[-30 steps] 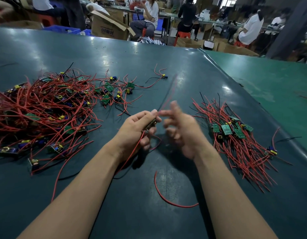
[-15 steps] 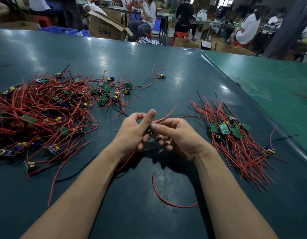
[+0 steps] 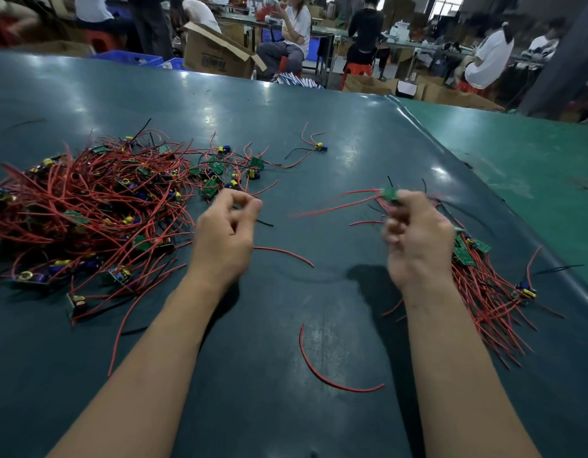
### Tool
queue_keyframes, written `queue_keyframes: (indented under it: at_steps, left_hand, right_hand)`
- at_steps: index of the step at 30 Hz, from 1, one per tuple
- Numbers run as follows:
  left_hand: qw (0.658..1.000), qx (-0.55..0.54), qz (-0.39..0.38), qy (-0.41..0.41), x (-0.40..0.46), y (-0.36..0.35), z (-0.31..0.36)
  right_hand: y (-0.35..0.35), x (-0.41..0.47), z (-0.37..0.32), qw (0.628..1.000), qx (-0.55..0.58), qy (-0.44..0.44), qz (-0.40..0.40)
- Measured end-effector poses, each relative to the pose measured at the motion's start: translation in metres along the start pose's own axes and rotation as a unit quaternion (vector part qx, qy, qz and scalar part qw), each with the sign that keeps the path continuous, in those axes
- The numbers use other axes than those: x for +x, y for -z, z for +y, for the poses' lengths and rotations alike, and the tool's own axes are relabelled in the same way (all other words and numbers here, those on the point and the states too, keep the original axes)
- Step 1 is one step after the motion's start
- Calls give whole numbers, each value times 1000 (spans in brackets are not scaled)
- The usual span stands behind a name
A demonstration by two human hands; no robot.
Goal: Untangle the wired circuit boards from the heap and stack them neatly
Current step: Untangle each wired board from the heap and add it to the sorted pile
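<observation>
A tangled heap of small green circuit boards with red wires (image 3: 87, 206) covers the table's left side. On the right lies the sorted stack of boards (image 3: 468, 252), its red wires fanned toward me. My right hand (image 3: 418, 236) hovers just left of that stack and pinches a small green board (image 3: 390, 194), whose red wires trail out to the left. My left hand (image 3: 225, 236) hangs over the table beside the heap, fingers loosely curled, holding nothing.
Two loose red wires lie on the dark green table (image 3: 319, 94), one (image 3: 332, 371) between my forearms and another (image 3: 286, 254) by my left hand. A single stray board (image 3: 320, 147) sits farther back. Seated people and cardboard boxes (image 3: 216, 56) line the far edge.
My hands have parted. The right hand carried the board rightward toward the sorted stack, while the left hand let go and drifted left toward the heap.
</observation>
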State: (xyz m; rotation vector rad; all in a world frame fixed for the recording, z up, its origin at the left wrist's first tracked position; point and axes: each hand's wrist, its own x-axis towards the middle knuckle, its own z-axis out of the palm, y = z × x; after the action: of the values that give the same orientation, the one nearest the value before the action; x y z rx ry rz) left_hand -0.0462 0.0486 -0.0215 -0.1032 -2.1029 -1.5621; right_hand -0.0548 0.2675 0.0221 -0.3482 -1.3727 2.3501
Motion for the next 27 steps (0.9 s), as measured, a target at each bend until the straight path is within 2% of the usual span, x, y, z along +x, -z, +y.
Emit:
queue_keyframes:
  at_steps: [3, 6, 10, 13, 15, 18, 20, 22, 25, 27]
  left_hand:
    - [994, 54, 90, -12, 2, 5, -8]
    - [994, 77, 75, -23, -1, 2, -12]
    - [984, 151, 46, -85, -10, -1, -10]
    - [969, 215, 32, -119, -16, -3, -4]
    - [953, 272, -6, -129, -21, -6, 2]
    - [922, 348, -86, -146, -21, -6, 17]
    - [903, 398, -96, -133, -4, 5, 31]
    - [873, 469, -75, -109, 24, 28, 41]
    - [788, 612, -59, -34, 64, 77, 47]
    - [742, 660, -107, 53, 76, 107, 43]
  right_hand:
    - [8, 5, -2, 982, 92, 5, 165]
    - [7, 0, 9, 969, 143, -46, 197]
    - [6, -4, 24, 987, 9, -31, 157]
    - [1, -9, 37, 992, -105, 31, 60]
    - [-3, -12, 47, 982, -176, 67, 0]
    - [-4, -10, 59, 941, -314, 106, -62]
    - [-2, -8, 63, 922, -362, 100, -93]
    - [-1, -7, 66, 920, -363, 95, -115]
    - [0, -7, 67, 920, -361, 99, -116]
    - [0, -7, 67, 920, -361, 97, -115]
